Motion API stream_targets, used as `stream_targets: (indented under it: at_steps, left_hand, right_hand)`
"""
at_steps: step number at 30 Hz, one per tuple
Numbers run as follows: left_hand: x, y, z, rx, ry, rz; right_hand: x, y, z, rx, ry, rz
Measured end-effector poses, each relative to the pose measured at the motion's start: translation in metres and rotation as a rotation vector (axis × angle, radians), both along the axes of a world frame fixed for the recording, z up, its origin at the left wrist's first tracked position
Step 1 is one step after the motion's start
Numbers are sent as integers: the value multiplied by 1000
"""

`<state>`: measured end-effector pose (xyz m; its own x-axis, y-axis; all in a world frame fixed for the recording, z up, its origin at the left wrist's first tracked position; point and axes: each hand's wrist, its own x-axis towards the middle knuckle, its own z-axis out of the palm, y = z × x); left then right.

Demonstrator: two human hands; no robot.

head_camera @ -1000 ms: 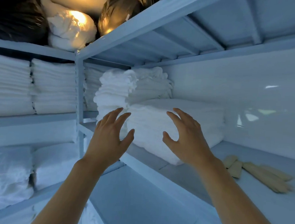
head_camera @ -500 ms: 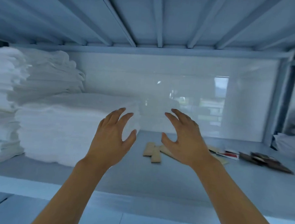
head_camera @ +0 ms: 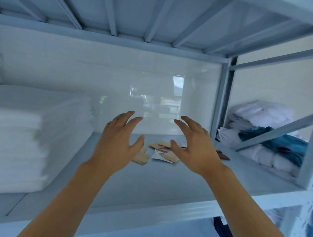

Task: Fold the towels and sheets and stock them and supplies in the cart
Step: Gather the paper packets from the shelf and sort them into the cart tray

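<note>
Two bare hands reach forward over a pale blue-grey metal shelf (head_camera: 113, 184), smooth and flat, with a ribbed underside of another shelf overhead; the left hand (head_camera: 117, 145) has its fingers spread apart and gently curved, holding nothing; the right hand (head_camera: 195, 148) mirrors it, fingers apart and lightly bent, thumb turned inward, also holding nothing; neither touches the shelf or anything on it, so far as the view shows.

Between and just beyond the two hands lies a loose scatter of small flat packets (head_camera: 161, 151) on the shelf surface; most are tan and papery, rectangular, several overlapping; one is white with a red mark; a darker brown one (head_camera: 222, 155) lies to the right, partly hidden by the right hand; the exact count cannot be told, since the hands cover some.

On the left of the same shelf sits one tall stack of folded white towels (head_camera: 34, 140), soft and fluffy at the edges, blurred, the layers too smeared to count; it stands well apart from the packets.

Behind, the glossy white wall (head_camera: 135, 81) carries reflections.

To the right, past a metal upright (head_camera: 219, 103) and a diagonal brace, a heap of crumpled linen (head_camera: 259, 119) rests in the neighbouring bay, white and pale lilac, with one teal cloth (head_camera: 280, 141) rumpled among it.
</note>
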<state>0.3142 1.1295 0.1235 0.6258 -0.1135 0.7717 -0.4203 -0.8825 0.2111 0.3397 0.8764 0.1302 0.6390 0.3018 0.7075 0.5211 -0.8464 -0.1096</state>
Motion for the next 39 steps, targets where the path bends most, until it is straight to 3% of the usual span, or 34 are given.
stream_targets:
  at_steps: [15,19,30,39]
  left_hand:
    - [92,-26,23,175,-24,93]
    - [125,-26,21,293,61,191]
    - [174,50,-28,278,356,286]
    - [183,94,-38,159,633,476]
  right_hand:
    - [94,-56,20,-23,-63,26]
    - [129,-58,20,-67,-43,54]
    - [222,15,-23,-330,196,255]
    - [235,101,-54,-440,383,440]
